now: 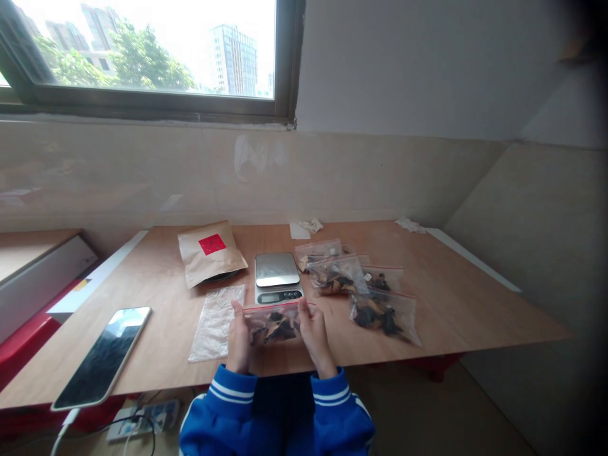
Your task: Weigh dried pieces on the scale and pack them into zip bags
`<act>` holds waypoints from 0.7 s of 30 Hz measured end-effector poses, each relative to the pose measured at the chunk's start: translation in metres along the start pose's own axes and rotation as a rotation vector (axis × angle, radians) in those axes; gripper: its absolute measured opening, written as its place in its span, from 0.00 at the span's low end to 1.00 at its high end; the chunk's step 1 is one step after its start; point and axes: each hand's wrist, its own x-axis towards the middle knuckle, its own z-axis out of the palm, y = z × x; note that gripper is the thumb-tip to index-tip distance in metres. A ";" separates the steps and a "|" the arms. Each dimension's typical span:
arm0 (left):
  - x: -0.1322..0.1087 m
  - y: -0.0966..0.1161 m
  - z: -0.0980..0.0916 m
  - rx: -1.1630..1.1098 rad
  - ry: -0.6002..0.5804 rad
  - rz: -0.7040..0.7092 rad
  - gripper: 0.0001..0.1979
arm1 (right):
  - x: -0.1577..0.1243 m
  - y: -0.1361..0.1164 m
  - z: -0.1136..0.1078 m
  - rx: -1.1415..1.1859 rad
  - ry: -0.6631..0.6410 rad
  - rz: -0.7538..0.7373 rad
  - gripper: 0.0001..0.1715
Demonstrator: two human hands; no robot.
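Between my two hands is a clear zip bag [274, 328] with a red seal line, holding dark and tan dried pieces. My left hand [239, 339] grips its left end, thumb on top near the seal. At the right end my right hand [314, 332] is closed on the same bag. Just beyond the bag stands a kitchen scale [277, 272] with a bare metal plate. An empty-looking clear plastic bag [218, 323] lies flat beside my left hand. To the right rest several filled zip bags [338, 275], partly overlapping, with one filled bag [384, 316] nearest me.
A brown paper pouch [209, 253] with a red label stands left of the scale. A phone [102, 358] with a white cable [64, 430] lies at the table's left front. Crumpled tissues [311, 225] sit by the wall. The wooden table [470, 304] ends close in front of me.
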 end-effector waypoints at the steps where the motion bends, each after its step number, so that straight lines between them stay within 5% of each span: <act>1: 0.000 0.000 0.001 -0.010 -0.063 -0.002 0.38 | 0.000 -0.002 -0.002 -0.027 0.025 -0.005 0.38; 5: 0.003 0.001 0.002 0.165 -0.184 0.131 0.35 | 0.006 -0.016 -0.021 -0.155 0.076 -0.047 0.37; 10: 0.011 0.016 -0.027 0.412 -0.054 0.310 0.35 | 0.032 -0.029 -0.078 -0.239 0.291 -0.017 0.39; 15: 0.022 0.042 -0.072 0.519 0.144 0.410 0.32 | 0.065 -0.027 -0.128 -0.601 0.280 -0.080 0.37; 19: 0.045 0.056 -0.095 0.769 0.300 0.621 0.26 | 0.067 -0.025 -0.121 -0.908 0.590 -0.395 0.37; 21: 0.065 0.060 -0.102 1.010 0.383 0.639 0.26 | 0.056 -0.023 -0.106 -0.989 0.646 -0.492 0.32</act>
